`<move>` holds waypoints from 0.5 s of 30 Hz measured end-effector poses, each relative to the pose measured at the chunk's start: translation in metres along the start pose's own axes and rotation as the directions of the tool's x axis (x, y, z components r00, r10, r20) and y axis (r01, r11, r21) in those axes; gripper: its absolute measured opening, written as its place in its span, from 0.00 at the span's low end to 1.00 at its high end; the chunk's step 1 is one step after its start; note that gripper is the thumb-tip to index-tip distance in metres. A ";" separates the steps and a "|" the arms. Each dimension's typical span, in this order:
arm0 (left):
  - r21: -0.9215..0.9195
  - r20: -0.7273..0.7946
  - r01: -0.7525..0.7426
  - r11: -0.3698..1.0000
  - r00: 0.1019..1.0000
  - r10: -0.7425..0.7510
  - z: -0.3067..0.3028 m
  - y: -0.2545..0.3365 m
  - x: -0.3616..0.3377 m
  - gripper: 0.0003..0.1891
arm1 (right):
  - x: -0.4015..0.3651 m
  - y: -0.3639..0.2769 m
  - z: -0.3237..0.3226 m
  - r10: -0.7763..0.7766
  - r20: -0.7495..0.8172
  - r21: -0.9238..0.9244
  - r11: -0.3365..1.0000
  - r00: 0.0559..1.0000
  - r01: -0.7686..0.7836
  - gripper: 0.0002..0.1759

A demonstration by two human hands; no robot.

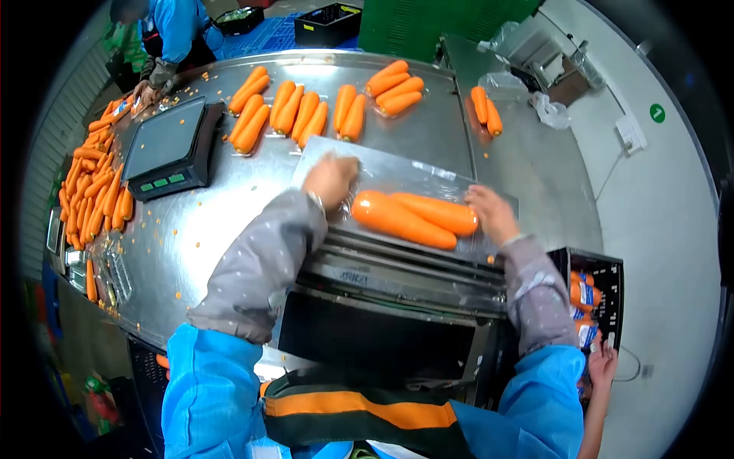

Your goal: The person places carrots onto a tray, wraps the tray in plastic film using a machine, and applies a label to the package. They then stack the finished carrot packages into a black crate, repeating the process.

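Observation:
Two large carrots lie side by side on the wrapping machine's plate in front of me, with shiny clear plastic film around and behind them. My left hand is closed at the film's left side, its fingers curled and slightly blurred. At the carrots' right end, my right hand has its fingers bent against the film, touching or very near the carrot tips. A tray under these carrots cannot be made out.
Several packs of carrots stand along the steel table. A scale and a heap of loose carrots are at left. Another carrot pair lies at right, above a black crate. A co-worker stands far left; another person's hand touches the crate.

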State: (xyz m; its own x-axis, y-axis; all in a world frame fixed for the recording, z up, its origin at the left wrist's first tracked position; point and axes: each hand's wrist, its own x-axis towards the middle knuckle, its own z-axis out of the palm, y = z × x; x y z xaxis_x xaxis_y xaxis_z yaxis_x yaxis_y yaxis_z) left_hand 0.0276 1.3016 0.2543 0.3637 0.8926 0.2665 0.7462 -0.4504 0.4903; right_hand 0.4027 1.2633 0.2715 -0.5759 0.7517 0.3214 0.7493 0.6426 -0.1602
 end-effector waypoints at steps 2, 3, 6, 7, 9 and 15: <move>-0.322 -0.142 -0.033 0.946 0.990 -0.014 0.003 0.017 -0.020 0.11 | 0.005 -0.006 -0.001 0.009 -0.043 0.195 0.981 0.999 -0.001 0.08; -0.265 -0.090 0.004 0.964 0.996 -0.029 0.002 0.016 -0.019 0.11 | 0.004 -0.010 0.000 0.028 -0.054 0.300 0.954 0.998 -0.011 0.07; -0.149 0.060 0.129 0.981 0.991 -0.121 0.001 0.019 -0.019 0.12 | -0.002 -0.013 0.001 0.412 0.339 0.637 0.562 0.846 -0.528 0.08; -0.148 0.098 0.184 0.972 0.980 -0.171 0.000 0.023 -0.018 0.13 | 0.002 -0.031 -0.008 0.509 0.504 0.727 0.186 0.697 -0.661 0.14; -0.119 0.160 0.272 0.955 0.954 -0.252 -0.003 0.025 -0.017 0.15 | 0.002 -0.038 -0.015 0.493 0.690 0.640 -0.074 0.530 -0.765 0.19; -0.030 0.422 0.146 0.989 0.899 -0.120 -0.017 0.029 -0.036 0.21 | -0.022 -0.084 -0.039 0.525 0.769 0.536 -0.219 0.364 -0.815 0.24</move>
State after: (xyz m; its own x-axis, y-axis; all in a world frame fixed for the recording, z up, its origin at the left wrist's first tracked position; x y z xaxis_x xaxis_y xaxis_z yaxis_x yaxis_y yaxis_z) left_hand 0.0269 1.2561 0.2734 0.4725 0.8649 -0.1696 0.7742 -0.3153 0.5488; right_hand 0.3657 1.1871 0.3139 -0.0675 0.7257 -0.6847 0.1298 -0.6740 -0.7272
